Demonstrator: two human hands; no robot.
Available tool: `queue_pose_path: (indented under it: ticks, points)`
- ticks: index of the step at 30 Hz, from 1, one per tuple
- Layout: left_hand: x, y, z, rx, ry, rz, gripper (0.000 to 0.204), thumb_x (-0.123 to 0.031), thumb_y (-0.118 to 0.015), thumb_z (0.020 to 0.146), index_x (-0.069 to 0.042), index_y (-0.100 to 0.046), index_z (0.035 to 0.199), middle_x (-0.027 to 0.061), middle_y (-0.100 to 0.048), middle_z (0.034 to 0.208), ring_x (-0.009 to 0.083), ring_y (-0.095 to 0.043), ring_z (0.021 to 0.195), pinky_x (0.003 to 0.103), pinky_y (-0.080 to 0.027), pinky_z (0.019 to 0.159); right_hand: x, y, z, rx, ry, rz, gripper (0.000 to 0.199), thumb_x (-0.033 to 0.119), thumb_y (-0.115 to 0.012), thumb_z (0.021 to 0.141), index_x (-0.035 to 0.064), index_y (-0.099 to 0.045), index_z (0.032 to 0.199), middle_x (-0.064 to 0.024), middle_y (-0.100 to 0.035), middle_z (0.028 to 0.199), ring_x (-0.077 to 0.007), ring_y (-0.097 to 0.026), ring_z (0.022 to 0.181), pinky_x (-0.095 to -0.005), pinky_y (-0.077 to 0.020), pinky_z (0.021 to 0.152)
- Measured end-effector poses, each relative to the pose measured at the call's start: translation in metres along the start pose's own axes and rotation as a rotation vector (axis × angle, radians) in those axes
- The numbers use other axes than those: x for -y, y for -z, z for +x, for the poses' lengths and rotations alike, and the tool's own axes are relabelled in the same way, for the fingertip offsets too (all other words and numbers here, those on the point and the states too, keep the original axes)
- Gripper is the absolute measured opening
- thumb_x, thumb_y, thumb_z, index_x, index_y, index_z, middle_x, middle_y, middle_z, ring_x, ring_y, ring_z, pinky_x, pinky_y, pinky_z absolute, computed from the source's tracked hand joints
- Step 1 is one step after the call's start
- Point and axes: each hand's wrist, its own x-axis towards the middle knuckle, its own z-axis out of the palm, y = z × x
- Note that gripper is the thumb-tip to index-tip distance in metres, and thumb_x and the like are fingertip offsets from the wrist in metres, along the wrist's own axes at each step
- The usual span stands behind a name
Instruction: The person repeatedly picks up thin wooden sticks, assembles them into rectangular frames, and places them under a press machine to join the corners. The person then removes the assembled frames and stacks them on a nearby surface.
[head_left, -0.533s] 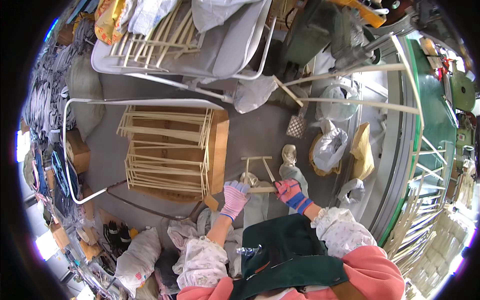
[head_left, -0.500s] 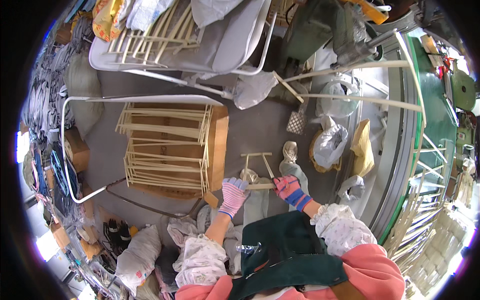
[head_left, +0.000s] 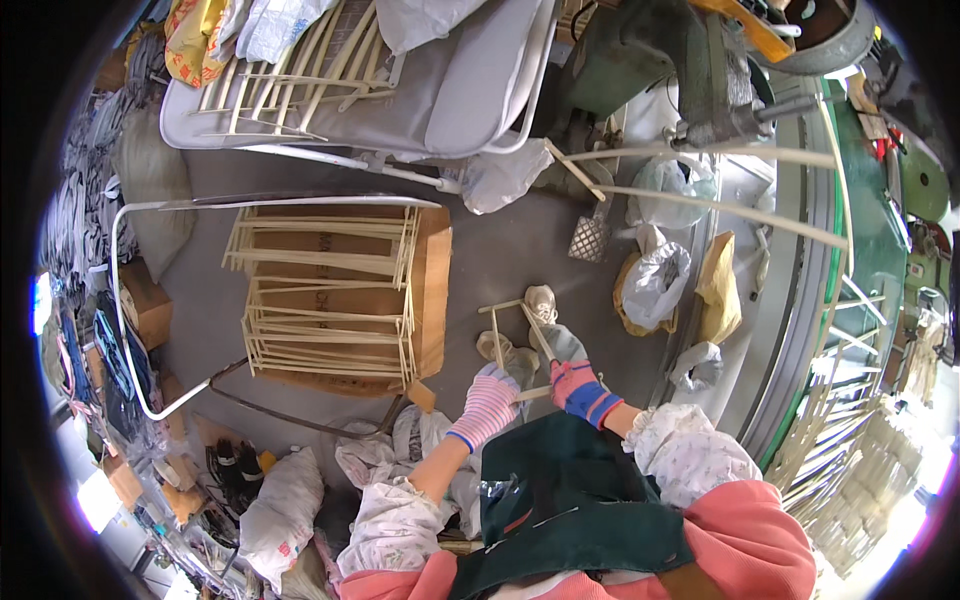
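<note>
Both my hands wear knitted work gloves and grip a small cream-coloured frame of thin strips point(head_left: 535, 393). My left hand point(head_left: 487, 402), in a pink-and-white striped glove, closes round one end of the near crossbar. Around the other end is my right hand point(head_left: 579, 388), in a pink and blue glove, its fingers wrapped on the corner. Two side strips run forward from my hands to a short far crossbar, above my shoes point(head_left: 541, 303). The glove fingers hide both near corners.
Similar frames lie stacked on a cardboard box point(head_left: 433, 290) to the left. More rest on a grey folding chair point(head_left: 420, 100) ahead. A green machine point(head_left: 640, 60) with a pedal point(head_left: 588, 240) stands ahead right, near lined bags point(head_left: 657, 285). White sacks point(head_left: 284, 510) lie near left.
The frame has tilted and its far end has shifted slightly left. Its near crossbar has come a little closer to me. Both hands have kept hold and moved slightly.
</note>
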Motion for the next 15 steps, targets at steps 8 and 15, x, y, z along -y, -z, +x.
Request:
queue_pose_path:
  ticks: [8,15]
  points:
    - [0.021,0.02,0.031,-0.056,-0.053,-0.15,0.023,-0.031,-0.064,0.067,-0.008,-0.064,0.066,0.0084,-0.061,0.07,0.0239,-0.06,0.079,0.039,-0.041,0.091,-0.073,0.026,0.011,-0.303,0.333,0.253,0.029,0.026,-0.057,0.068,0.0026,-0.057,0.086,-0.006,-0.056,0.07,-0.0216,-0.058,0.066,-0.0338,-0.0464,0.058]
    - [-0.077,-0.013,0.137,0.043,0.008,-0.152,0.024,-0.028,-0.055,0.077,-0.008,-0.068,0.076,0.0101,-0.066,0.076,0.0284,-0.062,0.08,0.043,-0.042,0.081,-0.194,0.019,-0.029,-0.121,0.194,0.384,0.026,0.025,-0.061,0.061,0.0071,-0.056,0.079,-0.0084,-0.057,0.07,-0.0285,-0.058,0.065,-0.0367,-0.0471,0.058]
